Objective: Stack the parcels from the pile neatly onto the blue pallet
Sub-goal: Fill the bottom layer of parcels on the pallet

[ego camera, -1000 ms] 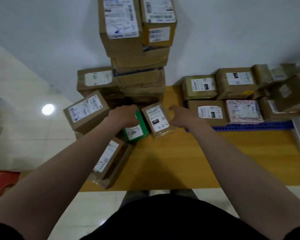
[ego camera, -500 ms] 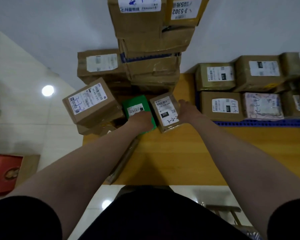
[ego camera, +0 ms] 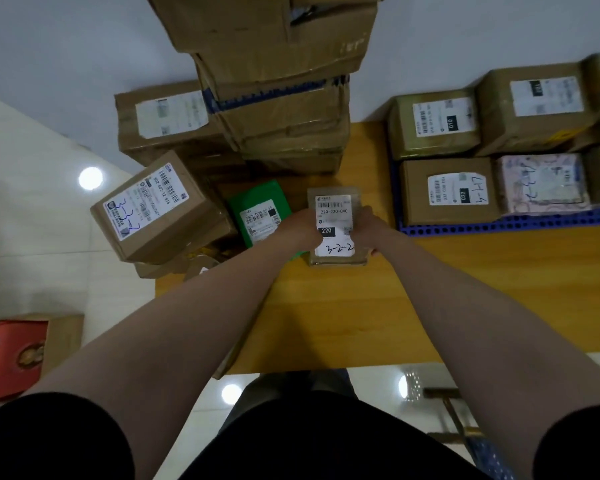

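3-2-2 parcel (ego camera: 334,216), long axis pointing away

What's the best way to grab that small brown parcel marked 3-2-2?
By its two long sides, one hand from each side, as the left hand and right hand hold it: the small parcel is flat, label up, long edges pointing toward you.

The yellow wooden counter (ego camera: 326,306) carries a pile of brown parcels (ego camera: 284,133) at its far left, with a green parcel (ego camera: 257,209) at the pile's foot. At the far right lies the blue pallet (ego camera: 499,226) with rows of parcels on it. A small labelled parcel (ego camera: 333,209) is between pile and pallet.
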